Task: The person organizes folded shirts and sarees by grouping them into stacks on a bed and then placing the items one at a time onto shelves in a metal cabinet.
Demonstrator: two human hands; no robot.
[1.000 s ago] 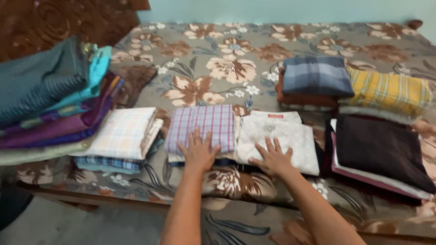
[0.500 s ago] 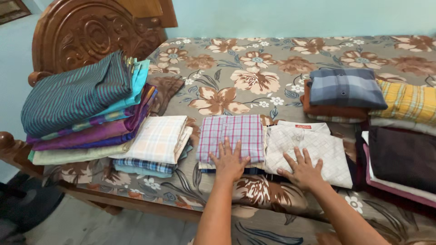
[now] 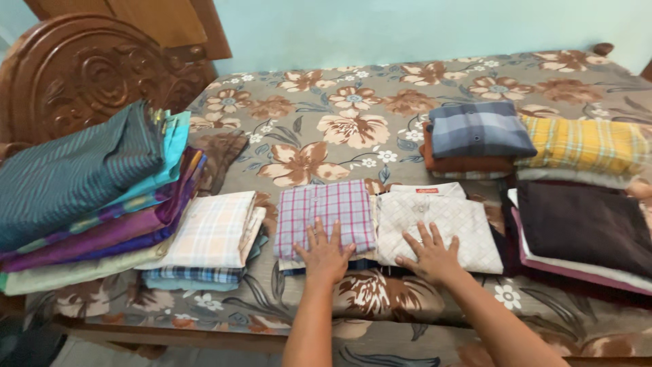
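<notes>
Hands flat on folded shirts (image 3: 326, 207)

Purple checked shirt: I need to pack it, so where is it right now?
In the head view the purple checked shirt lies folded at the bed's near edge, under the left hand, between the cream checked stack and the white shirt.

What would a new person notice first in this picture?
Two bare hands lie flat at the near edge of the floral bedspread: the left hand on a purple checked shirt, the right hand on a white folded shirt. A tall pile of striped fabrics stands far left.
</notes>
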